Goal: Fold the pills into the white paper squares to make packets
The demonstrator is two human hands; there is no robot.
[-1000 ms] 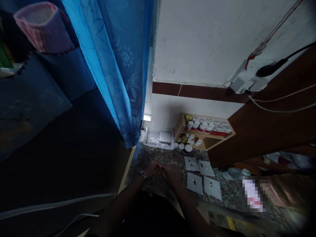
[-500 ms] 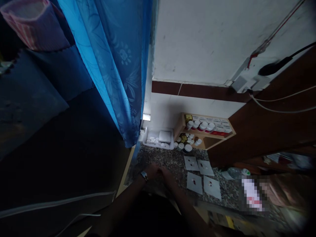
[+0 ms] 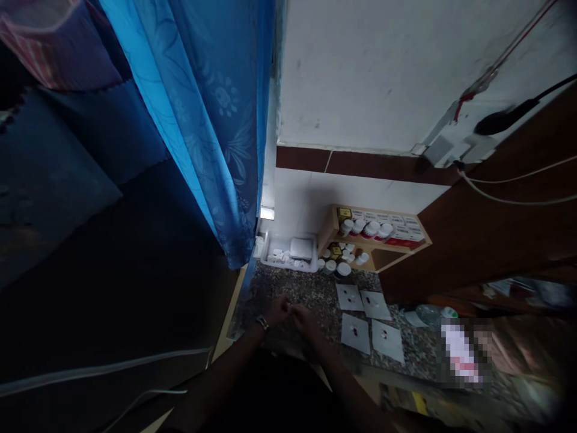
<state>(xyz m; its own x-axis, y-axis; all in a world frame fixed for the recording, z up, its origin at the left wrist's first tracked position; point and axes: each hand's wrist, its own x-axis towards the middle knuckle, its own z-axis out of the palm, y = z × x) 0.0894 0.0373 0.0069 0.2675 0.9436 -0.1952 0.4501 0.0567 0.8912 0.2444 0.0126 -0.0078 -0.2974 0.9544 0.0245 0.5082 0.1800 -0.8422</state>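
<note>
Two bare forearms reach forward from the bottom of the view to a speckled granite desk [image 3: 315, 294]. The left hand [image 3: 276, 311], with a wristwatch [image 3: 262, 323] on its wrist, and the right hand [image 3: 305, 322] meet near the desk's front edge. Their fingers curl inward, almost touching, and whether they grip anything small between them cannot be told, as the fingers and the dim light hide it.

Just to the right of the hands lie 4 white paper squares [image 3: 369, 319] in 2 rows of 2, each with a few tiny pills [image 3: 355, 332] near its centre. The paper looks thin and light, and it would probably lift best by a corner. The pills look small and hard, likely to roll or slide if a sheet tilts.

Beyond them stand a white plastic tray [image 3: 288, 254] of small white items and a 2-tier wooden rack [image 3: 374, 240] of white bottles. A blue curtain [image 3: 211, 132] hangs to the left. A pixelated patch [image 3: 460, 352] hides whatever lies at the right of the desk, and the pill markings are too small to read.
</note>
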